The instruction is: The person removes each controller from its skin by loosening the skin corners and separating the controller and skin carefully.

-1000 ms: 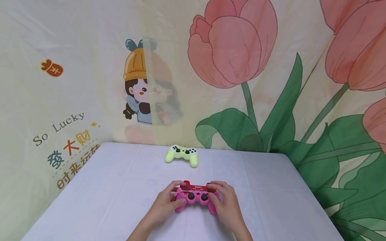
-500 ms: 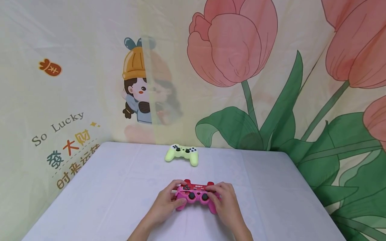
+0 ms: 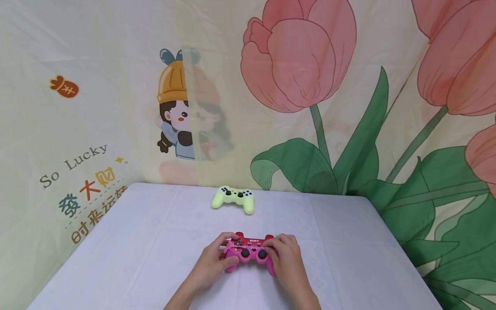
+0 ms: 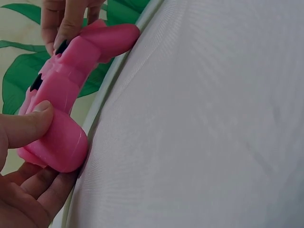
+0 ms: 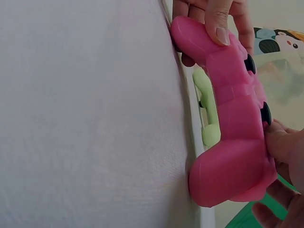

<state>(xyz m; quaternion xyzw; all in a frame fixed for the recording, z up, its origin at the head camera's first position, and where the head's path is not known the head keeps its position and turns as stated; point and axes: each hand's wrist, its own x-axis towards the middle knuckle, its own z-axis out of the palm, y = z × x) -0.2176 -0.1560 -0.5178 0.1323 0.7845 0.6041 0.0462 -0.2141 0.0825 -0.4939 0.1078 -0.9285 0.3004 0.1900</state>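
A red game controller (image 3: pixel 253 241) with a pink silicone cover (image 3: pixel 253 254) over its lower part lies in front of me. The red upper face with the SONY lettering shows above the cover's edge. My left hand (image 3: pixel 211 260) grips the left handle, thumb on the pink cover (image 4: pixel 64 137) and the other fingers behind and beneath. My right hand (image 3: pixel 288 260) pinches the cover's upper edge beside the right black thumbstick (image 3: pixel 262 253). The right handle (image 5: pixel 223 175) hangs free of that hand's palm in the right wrist view.
A pale green controller (image 3: pixel 233 200) lies at the back of the white-covered table (image 3: pixel 155 249). Behind the table hangs a printed cloth (image 3: pixel 217 26) with tulips and a cartoon figure.
My right hand has shifted slightly left, its thumb and fingers drawing together from the controller's right side to the cover's upper edge. The left hand keeps its grip.
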